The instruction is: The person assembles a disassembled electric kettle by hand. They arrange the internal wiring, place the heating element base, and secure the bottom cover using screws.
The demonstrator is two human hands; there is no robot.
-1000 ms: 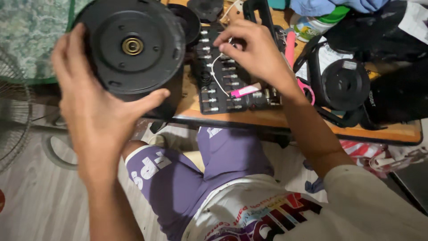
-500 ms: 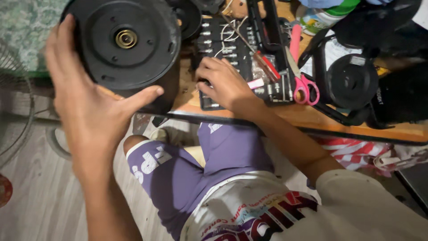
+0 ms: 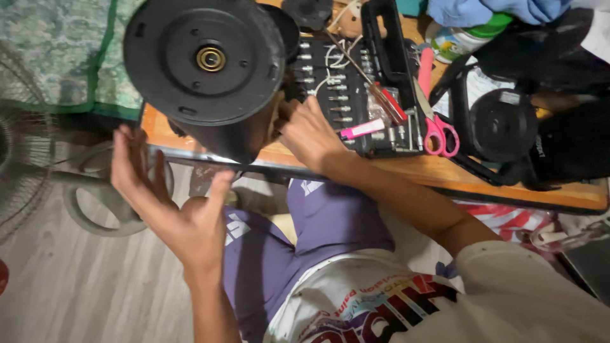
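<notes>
Two hands in play here, and only one is on the black round appliance (image 3: 203, 63). It's tipped so its flat underside with the brass centre faces the camera, and its lower edge is down at the near edge of the wooden table (image 3: 508, 184). The left hand (image 3: 171, 197) hangs just below it with fingers spread and palm up, not touching as far as I can see. The right hand (image 3: 311, 130) presses against the appliance's side, but its fingertips go behind the body, so I can't tell if they're gripping or just propping.

My read is a re-grip while the underside gets looked over. The next move needs that left palm to take the weight first (the open bit case (image 3: 356, 95) and pink scissors (image 3: 438, 133) sit right beside it).
</notes>
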